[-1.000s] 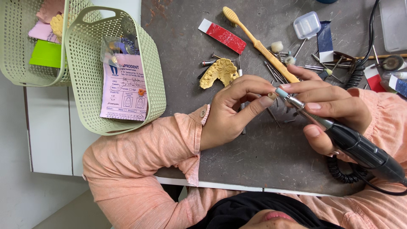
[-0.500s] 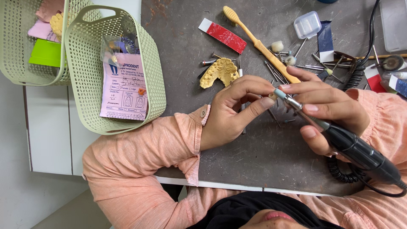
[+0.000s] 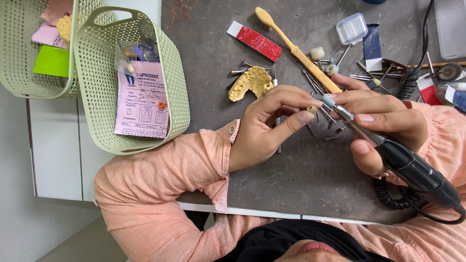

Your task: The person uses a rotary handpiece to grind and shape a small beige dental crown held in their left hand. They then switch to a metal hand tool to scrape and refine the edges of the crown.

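- Left hand (image 3: 264, 128) pinches a small tan cylindrical bur tip (image 3: 313, 109).
- Right hand (image 3: 383, 128) grips a ribbed black rotary handpiece (image 3: 412, 167), metal nosed.
- Speckled grey bench (image 3: 291, 179) beneath.

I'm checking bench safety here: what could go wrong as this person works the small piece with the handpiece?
1. The left hand pinches a tiny tan piece right at the tip of the rotary handpiece held by the right hand; a slip might nick the fingers.
2. The piece could drop among the loose burs and be hard to find.
3. The coiled cord lies near the table edge and might snag.
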